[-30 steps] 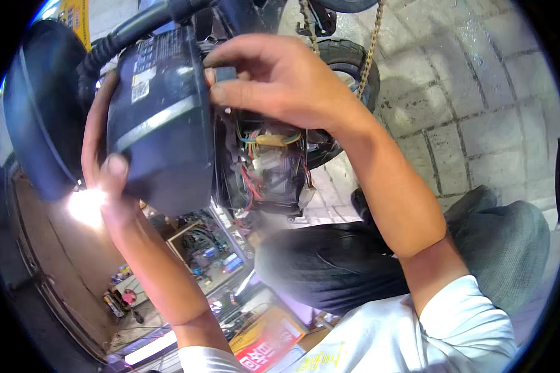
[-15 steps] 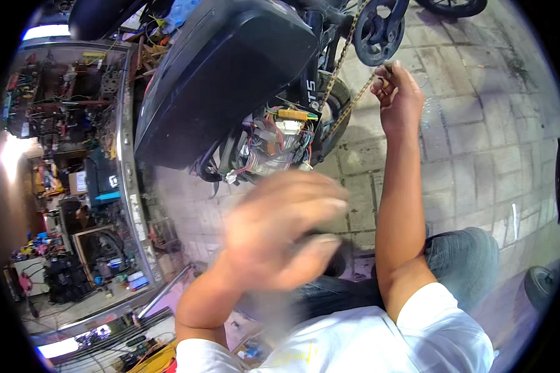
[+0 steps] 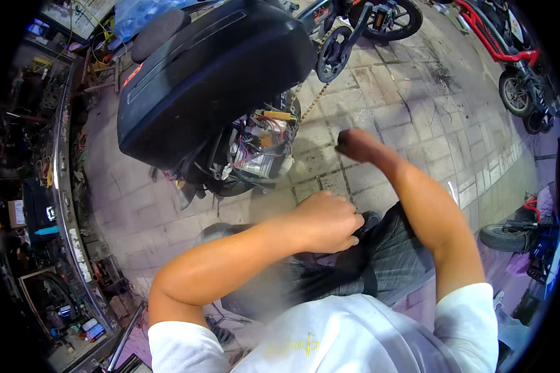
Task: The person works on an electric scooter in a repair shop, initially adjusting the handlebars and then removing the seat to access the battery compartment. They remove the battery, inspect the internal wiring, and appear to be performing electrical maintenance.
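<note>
A black electric bike [image 3: 218, 81] stands ahead with a bundle of coloured wires [image 3: 261, 133] hanging out at its lower end. Beside them, a chain [image 3: 315, 102] runs down from the crank and chainring [image 3: 333, 55]. My right hand [image 3: 358, 146] is over the paving, right of the wires and apart from the chain. Its fingers are curled, with dark tips; whatever they may hold is hidden. Nearer my body, my left hand [image 3: 331, 222] hovers above my knees with fingers bent inward. Its palm faces away, so its contents cannot be seen.
A metal-edged bench or cabinet [image 3: 65, 180] crowded with tools and parts runs along the left. Far right stands a red-framed bike [image 3: 488, 37], with another wheel [image 3: 507, 237] lower down. Blue plastic [image 3: 143, 18] lies at the back. Grey brick paving [image 3: 386, 87] covers the ground.
My right hand has left the chain and come down and left. My left hand has dropped toward my knees, its fingers curling in. The view has swung right, showing the red-framed bike.
</note>
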### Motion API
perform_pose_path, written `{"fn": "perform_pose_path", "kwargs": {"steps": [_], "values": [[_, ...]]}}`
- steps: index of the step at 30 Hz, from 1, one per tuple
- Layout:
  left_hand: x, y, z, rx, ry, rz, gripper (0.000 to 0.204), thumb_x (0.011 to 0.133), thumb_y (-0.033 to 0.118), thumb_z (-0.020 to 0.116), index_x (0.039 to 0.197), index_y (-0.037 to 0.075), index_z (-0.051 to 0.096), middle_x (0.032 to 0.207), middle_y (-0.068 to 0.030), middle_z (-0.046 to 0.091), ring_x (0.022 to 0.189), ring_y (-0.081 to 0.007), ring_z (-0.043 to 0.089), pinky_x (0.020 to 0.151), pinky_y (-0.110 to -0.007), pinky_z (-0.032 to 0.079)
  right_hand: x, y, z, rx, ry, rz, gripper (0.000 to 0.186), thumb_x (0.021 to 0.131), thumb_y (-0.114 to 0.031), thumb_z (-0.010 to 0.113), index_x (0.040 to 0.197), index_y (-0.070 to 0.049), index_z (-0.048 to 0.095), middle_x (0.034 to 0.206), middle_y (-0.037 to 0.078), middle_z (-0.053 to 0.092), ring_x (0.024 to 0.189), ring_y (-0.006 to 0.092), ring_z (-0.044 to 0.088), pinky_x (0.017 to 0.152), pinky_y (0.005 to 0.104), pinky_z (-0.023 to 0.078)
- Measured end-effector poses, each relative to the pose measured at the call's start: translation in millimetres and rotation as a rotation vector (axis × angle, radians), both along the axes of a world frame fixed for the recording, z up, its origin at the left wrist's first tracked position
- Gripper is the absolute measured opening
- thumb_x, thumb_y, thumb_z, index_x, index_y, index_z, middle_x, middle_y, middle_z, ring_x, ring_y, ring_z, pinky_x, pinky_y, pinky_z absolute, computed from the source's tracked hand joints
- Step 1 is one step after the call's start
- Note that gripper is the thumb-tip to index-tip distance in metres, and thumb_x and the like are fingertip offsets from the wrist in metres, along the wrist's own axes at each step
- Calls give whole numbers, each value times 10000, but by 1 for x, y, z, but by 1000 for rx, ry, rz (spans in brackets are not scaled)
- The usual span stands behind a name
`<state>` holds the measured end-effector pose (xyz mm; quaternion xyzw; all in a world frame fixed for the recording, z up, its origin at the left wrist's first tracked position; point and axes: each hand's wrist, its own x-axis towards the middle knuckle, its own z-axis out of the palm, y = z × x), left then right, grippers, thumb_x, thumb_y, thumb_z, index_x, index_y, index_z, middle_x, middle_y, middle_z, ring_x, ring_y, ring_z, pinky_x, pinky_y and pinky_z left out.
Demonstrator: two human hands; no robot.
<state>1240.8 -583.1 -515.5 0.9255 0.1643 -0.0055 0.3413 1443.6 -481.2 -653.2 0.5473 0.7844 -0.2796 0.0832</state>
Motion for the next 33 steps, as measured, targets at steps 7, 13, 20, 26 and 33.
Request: {"fn": "perform_pose_path", "kwargs": {"steps": [7, 13, 20, 26, 33], "values": [[-37, -11, 1, -16, -18, 35, 280, 801, 318, 666, 920, 66, 644, 839, -84, 613, 852, -290, 607, 760, -425, 466, -35, -100, 84, 140, 436, -215, 255, 827, -233, 661, 953, -11, 651, 912, 174, 647, 826, 372, 624, 726, 440, 506], [-60, -13, 10, 46, 48, 172, 246, 761, 303, 700, 836, 79, 631, 812, -87, 603, 785, -271, 613, 707, -402, 480, -32, -126, 97, 141, 480, -152, 245, 831, -184, 681, 1000, -8, 650, 918, 146, 645, 831, 294, 633, 701, 380, 515], [-82, 9, 31, 340, 131, 710, 290, 703, 114, 748, 958, 17, 648, 892, -94, 621, 810, -297, 620, 714, -383, 517, -77, -45, 108, -762, 838, -681, 282, 881, -196, 676, 1051, 22, 624, 869, 68, 647, 794, 174, 636, 701, 298, 530], [-84, 2, 18, 347, 167, 800, 289, 722, 125, 759, 961, 5, 651, 915, -101, 630, 823, -297, 625, 710, -377, 513, -97, -53, 94, -1039, 1237, -823, 254, 884, -209, 688, 1003, -7, 591, 848, 67, 633, 796, 179, 647, 698, 318, 538], [-86, 4, 24, 51, -33, 943, 167, 756, 77, 735, 868, -9, 645, 806, -100, 599, 695, -258, 584, 617, -326, 455, -89, -57, 108, -1101, 1463, -704, 133, 907, -113, 647, 988, -24, 592, 876, 56, 635, 796, 167, 644, 712, 298, 535]]}}
